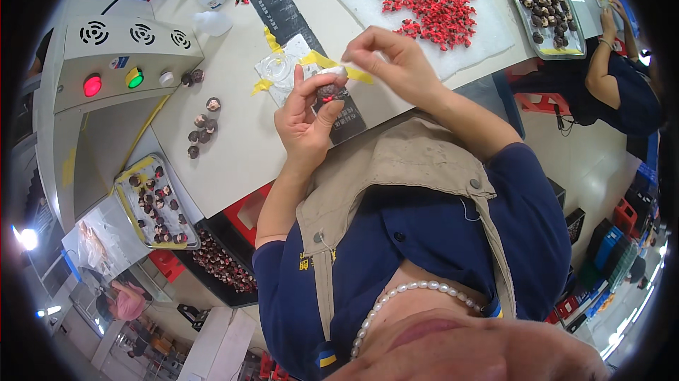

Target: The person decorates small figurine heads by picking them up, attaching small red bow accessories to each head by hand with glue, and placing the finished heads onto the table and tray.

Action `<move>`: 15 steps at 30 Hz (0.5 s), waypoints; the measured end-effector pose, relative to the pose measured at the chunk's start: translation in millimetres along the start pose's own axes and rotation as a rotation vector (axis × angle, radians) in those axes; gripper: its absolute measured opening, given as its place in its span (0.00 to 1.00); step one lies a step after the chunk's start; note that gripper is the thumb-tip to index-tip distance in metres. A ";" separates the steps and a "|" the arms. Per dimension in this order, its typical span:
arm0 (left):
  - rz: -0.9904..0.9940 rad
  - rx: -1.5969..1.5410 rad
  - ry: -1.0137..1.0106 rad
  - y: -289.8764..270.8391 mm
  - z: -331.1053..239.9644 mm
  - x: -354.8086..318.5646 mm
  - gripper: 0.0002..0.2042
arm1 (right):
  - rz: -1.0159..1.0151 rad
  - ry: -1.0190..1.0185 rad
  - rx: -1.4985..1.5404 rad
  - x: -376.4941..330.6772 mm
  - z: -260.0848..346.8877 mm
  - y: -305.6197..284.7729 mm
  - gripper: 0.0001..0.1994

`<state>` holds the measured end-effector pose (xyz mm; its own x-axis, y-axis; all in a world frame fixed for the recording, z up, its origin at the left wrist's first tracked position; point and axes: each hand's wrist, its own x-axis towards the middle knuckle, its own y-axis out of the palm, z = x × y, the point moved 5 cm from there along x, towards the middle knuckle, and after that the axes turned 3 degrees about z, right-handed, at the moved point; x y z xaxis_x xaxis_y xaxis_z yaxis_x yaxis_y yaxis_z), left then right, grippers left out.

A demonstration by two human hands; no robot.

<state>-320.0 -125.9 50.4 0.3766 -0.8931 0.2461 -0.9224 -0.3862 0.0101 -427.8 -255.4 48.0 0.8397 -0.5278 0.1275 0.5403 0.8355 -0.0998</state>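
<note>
Pearl beads [417, 287] hang close, and beyond, left to right, sit dark balls [205, 136], my left hand [305, 118] pinching a dark-and-red piece [326, 89] above the table [240, 162], my half-curled right hand [404, 70] beside it, grip unclear, and far red bits [435, 3].

I see a navy shirt [438, 229] with short sleeves [522, 176], a dark round button [399, 237] at its front and yellow lettering [305, 264] on the chest. Over it goes a tan apron [396, 162], its straps [323, 296] fastened with round dark studs [474, 184]. A string of white pearl-like beads [424, 285] circles the neck.
</note>
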 end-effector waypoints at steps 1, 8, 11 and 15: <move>-0.005 0.000 0.002 -1.3 0.3 -1.4 0.15 | -0.070 -0.022 -0.084 1.9 1.3 -9.0 0.06; 0.005 -0.009 0.010 0.8 -1.9 -4.2 0.14 | -0.254 -0.004 -0.401 40.8 -13.4 -73.6 0.08; -0.005 -0.012 0.012 1.2 -3.5 -5.8 0.14 | -0.158 -0.016 -0.641 67.8 -2.0 -64.3 0.09; -0.021 -0.018 0.020 -1.6 -9.0 -9.9 0.14 | -0.139 -0.093 -0.635 131.0 -9.8 -48.3 0.09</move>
<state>-323.1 -114.3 56.6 0.3938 -0.8801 0.2652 -0.9159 -0.4001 0.0323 -343.3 -366.4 59.8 0.7673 -0.5848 0.2630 0.5937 0.4930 -0.6360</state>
